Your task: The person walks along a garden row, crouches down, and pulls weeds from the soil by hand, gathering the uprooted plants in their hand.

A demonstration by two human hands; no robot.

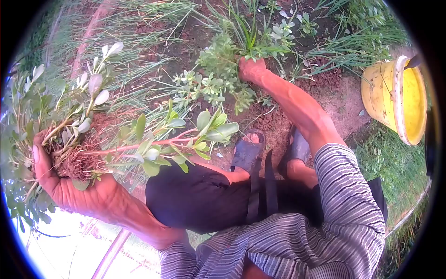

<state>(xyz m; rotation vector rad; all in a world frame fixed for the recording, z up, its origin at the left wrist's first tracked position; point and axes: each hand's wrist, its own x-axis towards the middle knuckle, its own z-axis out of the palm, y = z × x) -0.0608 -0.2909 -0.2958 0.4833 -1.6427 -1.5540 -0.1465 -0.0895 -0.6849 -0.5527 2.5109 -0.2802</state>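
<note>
My left hand (79, 190) is wrapped round a bunch of uprooted weeds (93, 97) with fleshy oval leaves and reddish stems, like purslane. Soil clings to their tangled roots (81, 162), which show above my palm. Stretched forward to the ground, my right hand (252, 69) is closed at the base of a clump of low green weeds (223, 60). Its fingertips are hidden among the leaves, and grassy blades (251, 39) rise just beyond it. More small-leaved weeds (202, 88) grow to the left of that hand.
A dirty yellow bucket (378, 93) leans at the right with its mouth facing right. Rows of thin, onion-like leaves (144, 79) grow at the left and upper right. My sandalled feet (248, 151) rest on bare brown soil (339, 100) between the plants.
</note>
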